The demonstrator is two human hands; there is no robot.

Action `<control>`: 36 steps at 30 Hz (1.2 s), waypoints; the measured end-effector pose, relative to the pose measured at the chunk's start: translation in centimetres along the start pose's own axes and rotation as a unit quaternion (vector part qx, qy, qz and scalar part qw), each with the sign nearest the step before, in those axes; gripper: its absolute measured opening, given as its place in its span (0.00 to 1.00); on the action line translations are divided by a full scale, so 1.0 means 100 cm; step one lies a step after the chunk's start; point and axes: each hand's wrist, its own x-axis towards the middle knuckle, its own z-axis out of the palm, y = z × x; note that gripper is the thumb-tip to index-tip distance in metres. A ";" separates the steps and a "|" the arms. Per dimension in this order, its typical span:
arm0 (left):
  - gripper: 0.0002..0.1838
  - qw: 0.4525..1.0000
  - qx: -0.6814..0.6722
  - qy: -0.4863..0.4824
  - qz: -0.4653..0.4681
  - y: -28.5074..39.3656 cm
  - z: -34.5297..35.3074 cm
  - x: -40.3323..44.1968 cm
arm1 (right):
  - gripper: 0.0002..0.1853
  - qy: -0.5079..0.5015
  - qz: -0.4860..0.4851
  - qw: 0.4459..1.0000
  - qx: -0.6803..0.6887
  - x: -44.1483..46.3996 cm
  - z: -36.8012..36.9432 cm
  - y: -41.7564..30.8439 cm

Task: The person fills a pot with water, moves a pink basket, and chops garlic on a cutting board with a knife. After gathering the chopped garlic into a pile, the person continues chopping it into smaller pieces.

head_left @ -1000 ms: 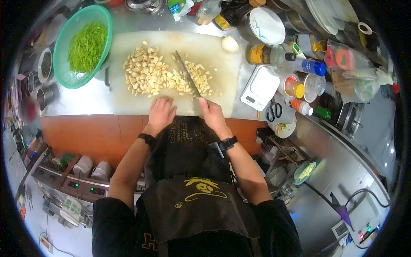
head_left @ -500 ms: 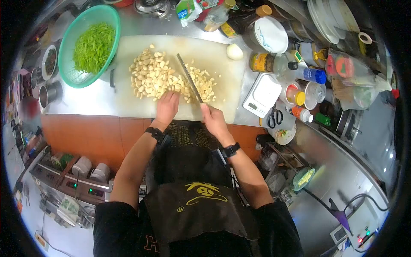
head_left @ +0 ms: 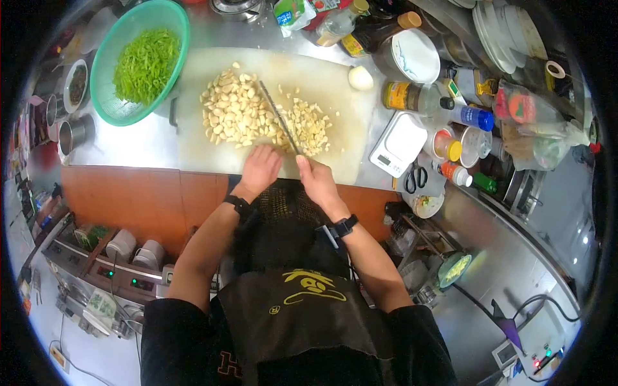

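Note:
My right hand (head_left: 318, 182) is closed round the handle of a kitchen knife (head_left: 277, 116). The blade, seen nearly edge-on, slants away to the upper left between whole garlic cloves (head_left: 230, 108) and chopped garlic (head_left: 308, 127). Left of the blade, at the near edge of the garlic, is my left hand (head_left: 262, 166). Its fingers are bent and close together; whatever lies under the fingertips is hidden. All the garlic rests on a white cutting board (head_left: 347, 138).
A green colander (head_left: 98, 87) of shredded green vegetable stands left of the board. On the right are a peeled onion (head_left: 360, 78), a white kitchen scale (head_left: 400, 138), black scissors (head_left: 416, 178) and several jars and bottles. A white bowl (head_left: 415, 55) sits behind them.
My left hand has shifted slightly right and toward me along the garlic's near edge. The knife stays in my right hand, its blade slightly shifted. The whole view has moved a little.

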 end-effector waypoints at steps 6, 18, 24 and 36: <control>0.13 0.998 -0.012 0.027 -0.049 -0.017 -0.003 0.006 | 0.36 -0.018 0.062 0.998 -0.008 0.014 0.011 0.009; 0.32 1.000 0.016 -0.003 0.010 -0.138 -0.093 0.135 | 0.34 -0.003 0.083 0.994 0.065 0.023 -0.029 -0.018; 0.31 0.988 0.065 -0.108 0.093 -0.110 -0.084 0.116 | 0.35 0.006 0.044 0.999 0.002 0.049 -0.030 -0.032; 0.24 0.991 0.087 0.093 -0.033 -0.116 -0.096 0.099 | 0.40 -0.031 0.028 0.998 -0.057 0.084 0.006 -0.053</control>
